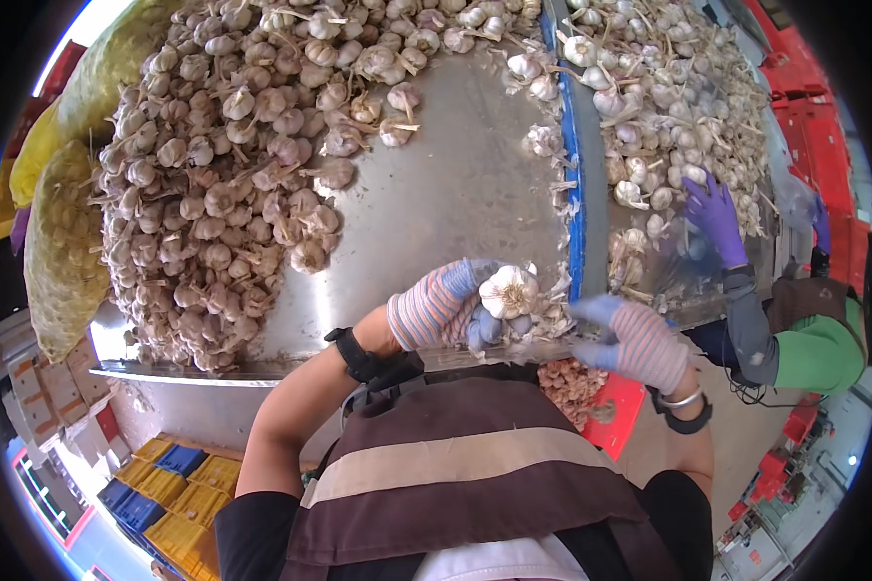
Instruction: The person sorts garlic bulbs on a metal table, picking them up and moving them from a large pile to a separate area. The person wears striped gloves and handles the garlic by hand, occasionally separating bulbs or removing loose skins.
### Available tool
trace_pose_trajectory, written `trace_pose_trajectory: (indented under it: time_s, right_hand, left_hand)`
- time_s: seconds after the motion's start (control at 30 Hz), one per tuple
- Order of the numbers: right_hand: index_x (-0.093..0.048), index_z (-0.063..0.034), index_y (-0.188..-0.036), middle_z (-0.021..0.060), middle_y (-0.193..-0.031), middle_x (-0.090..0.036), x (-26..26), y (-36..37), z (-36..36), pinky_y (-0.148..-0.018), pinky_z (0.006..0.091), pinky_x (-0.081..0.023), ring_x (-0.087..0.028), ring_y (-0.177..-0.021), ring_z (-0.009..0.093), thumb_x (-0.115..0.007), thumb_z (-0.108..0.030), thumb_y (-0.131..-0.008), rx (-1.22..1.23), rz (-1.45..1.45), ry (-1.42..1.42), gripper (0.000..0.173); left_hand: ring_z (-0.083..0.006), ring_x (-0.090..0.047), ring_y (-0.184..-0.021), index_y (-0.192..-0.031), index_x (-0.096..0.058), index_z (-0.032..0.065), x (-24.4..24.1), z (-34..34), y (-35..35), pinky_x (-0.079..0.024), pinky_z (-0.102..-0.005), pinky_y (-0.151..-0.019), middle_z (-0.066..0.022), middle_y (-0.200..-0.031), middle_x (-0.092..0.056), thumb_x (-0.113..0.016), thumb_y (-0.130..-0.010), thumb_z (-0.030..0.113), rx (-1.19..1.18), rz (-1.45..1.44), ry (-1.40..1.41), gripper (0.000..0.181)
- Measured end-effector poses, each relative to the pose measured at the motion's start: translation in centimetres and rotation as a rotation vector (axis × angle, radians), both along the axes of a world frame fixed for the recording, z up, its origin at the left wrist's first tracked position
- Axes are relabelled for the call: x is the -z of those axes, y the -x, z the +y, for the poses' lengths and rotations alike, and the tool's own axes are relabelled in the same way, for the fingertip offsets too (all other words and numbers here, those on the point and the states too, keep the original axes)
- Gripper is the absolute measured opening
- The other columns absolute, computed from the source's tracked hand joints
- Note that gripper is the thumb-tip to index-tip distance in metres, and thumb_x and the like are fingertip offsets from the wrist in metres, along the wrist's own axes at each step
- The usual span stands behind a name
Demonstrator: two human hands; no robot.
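My left hand (443, 301), in a striped knit glove with blue-grey fingers, holds a white garlic bulb (510, 292) root end up, over the front edge of the metal table (458, 174). To its right is my right hand (636, 338), in a matching glove. Its thumb and fingers are apart with nothing between them, and they look blurred. Loose garlic skins (548, 319) lie on the table between my hands. A large heap of garlic bulbs (211, 189) covers the table's left and far parts.
A blue-edged divider (572, 181) separates my table from another garlic pile (676, 94), where a co-worker's purple-gloved hand (716, 218) reaches in. Full mesh sacks (65, 247) stand at left. A red crate (618, 414) is below the front edge. Yellow and blue crates (182, 501) are stacked lower left.
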State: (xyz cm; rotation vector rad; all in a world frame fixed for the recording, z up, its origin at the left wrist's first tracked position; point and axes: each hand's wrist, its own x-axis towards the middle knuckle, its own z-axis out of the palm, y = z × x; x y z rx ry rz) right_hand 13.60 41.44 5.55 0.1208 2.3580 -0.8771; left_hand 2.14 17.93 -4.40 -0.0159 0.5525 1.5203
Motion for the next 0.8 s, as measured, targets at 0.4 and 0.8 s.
trace_pose_trajectory:
  time_s: [0.4, 0.8]
  right_hand:
    - [-0.06, -0.0056, -0.101, 0.0009, -0.086, -0.061, 6.1, 7.6, 0.2, -0.067, 0.0239, -0.049, -0.056, -0.076, 0.006, -0.071, -0.022, -0.079, 0.443, 0.292, 0.637, 0.03]
    - [-0.052, -0.0062, -0.112, 0.0211, -0.108, -0.054, 11.5, 8.8, -0.8, -0.08, 0.0431, -0.051, -0.059, -0.098, 0.036, -0.058, -0.028, -0.082, -0.352, 0.011, -0.406, 0.037]
  left_hand:
    - [-0.0097, -0.059, -0.061, -0.098, -0.055, 0.0037, -0.5, -2.3, 0.4, -0.047, -0.0244, -0.05, -0.0035, -0.078, -0.061, -0.054, -0.092, 0.027, -0.066, 0.796, 0.375, 0.024]
    - [-0.0403, -0.058, -0.099, -0.131, -0.036, 0.0068, 4.6, -0.2, 0.0, -0.048, -0.0461, -0.083, -0.0273, -0.115, -0.051, -0.069, -0.078, 0.036, 0.773, 1.578, 0.68, 0.068]
